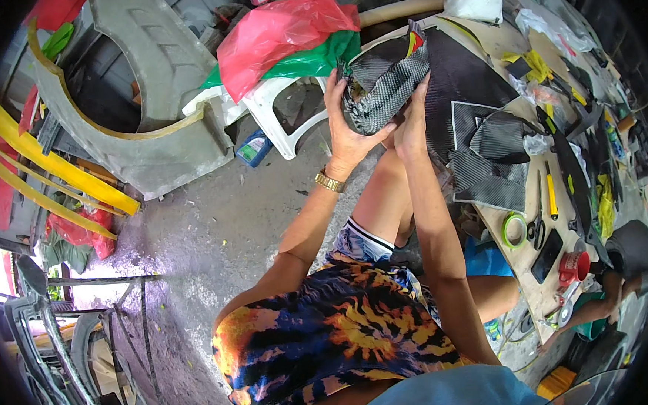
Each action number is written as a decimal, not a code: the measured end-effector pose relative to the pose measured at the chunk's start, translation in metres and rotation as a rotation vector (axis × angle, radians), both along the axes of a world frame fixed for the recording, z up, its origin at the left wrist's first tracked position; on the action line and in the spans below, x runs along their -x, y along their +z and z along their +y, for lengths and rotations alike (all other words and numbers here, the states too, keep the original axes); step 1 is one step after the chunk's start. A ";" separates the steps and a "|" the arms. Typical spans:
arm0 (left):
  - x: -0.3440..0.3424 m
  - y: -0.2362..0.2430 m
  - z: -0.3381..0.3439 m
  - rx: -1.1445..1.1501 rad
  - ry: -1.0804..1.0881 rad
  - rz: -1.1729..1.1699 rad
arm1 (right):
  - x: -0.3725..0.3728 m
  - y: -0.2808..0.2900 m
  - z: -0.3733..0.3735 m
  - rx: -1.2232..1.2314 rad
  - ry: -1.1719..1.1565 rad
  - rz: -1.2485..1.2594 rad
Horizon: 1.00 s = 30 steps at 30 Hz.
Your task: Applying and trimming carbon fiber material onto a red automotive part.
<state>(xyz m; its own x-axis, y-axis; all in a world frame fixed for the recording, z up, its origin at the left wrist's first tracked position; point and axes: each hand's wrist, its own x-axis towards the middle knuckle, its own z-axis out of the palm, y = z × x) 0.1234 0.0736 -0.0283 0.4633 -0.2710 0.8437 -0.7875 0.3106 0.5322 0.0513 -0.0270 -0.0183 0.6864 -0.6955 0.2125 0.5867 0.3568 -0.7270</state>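
Both hands are raised in front of me at the upper middle, holding a curved piece covered in checkered black-and-grey carbon fibre cloth (388, 98). My left hand (348, 136), with a gold watch at the wrist, grips its left and lower side. Against the right side presses my right hand (411, 127), its fingers partly hidden by the piece. A red and yellow patch shows at the piece's top end, and the cloth edges look loose. Near the right hand, several cut sheets of carbon cloth (478, 182) lie on the work table (519, 261).
On the table are green tape (513, 230), black scissors (536, 234), a yellow cutter (551, 194), a phone (547, 256) and a red cup (573, 267). Another person (635, 258) bends at its right. A white plastic chair (278, 120), blue bottle (254, 149) and grey fender (161, 149) stand left.
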 end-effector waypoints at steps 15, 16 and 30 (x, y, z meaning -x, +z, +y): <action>0.020 -0.006 -0.009 0.095 -0.132 0.652 | -0.006 -0.004 0.010 0.427 -0.257 0.497; 0.023 -0.002 -0.010 0.127 -0.197 0.742 | -0.007 -0.009 0.007 0.458 -0.280 0.503; 0.026 0.004 -0.014 0.145 -0.276 0.859 | 0.000 -0.005 0.004 0.534 -0.330 0.623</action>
